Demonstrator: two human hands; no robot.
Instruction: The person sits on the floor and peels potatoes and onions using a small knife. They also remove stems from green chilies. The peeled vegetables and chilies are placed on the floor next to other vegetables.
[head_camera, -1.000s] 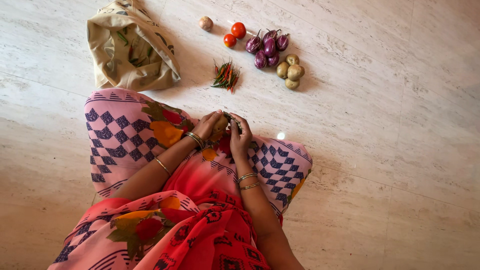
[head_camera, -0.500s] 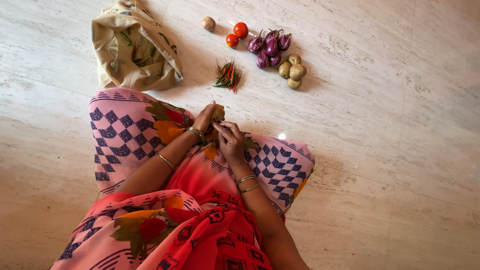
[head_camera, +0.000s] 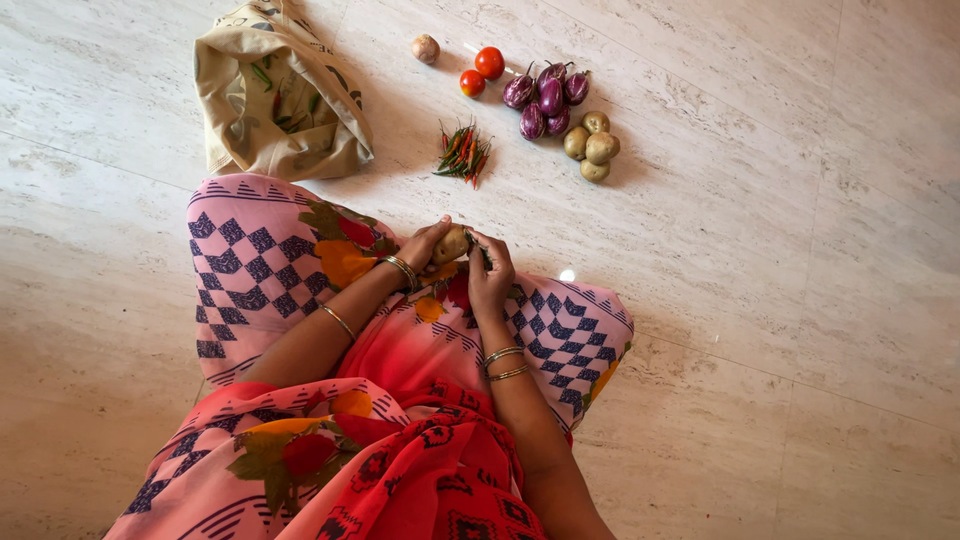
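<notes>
My hands work over printed cloth (head_camera: 260, 270); beyond it, polished stone floor (head_camera: 750, 230) (faintly glossy), matt cloth bag (head_camera: 285, 105), shiny aubergines (head_camera: 545, 100).

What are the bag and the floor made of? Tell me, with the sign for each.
Bag: looks like soft woven cloth, beige and matt; it slumps and creases in folds. Floor: seems polished stone or stone-look tile, pale with streaky veins, thin joint lines and a small bright glint; which of the two cannot be told.

The person wears a pink sari (head_camera: 260, 270) printed with dark blue diamond checks and large orange and red flowers, with a red drape (head_camera: 430, 470) over the lap. Both forearms are bare. Thin metal bangles (head_camera: 400, 270) ring the left wrist, and two more bangles (head_camera: 503, 362) ring the right.
</notes>
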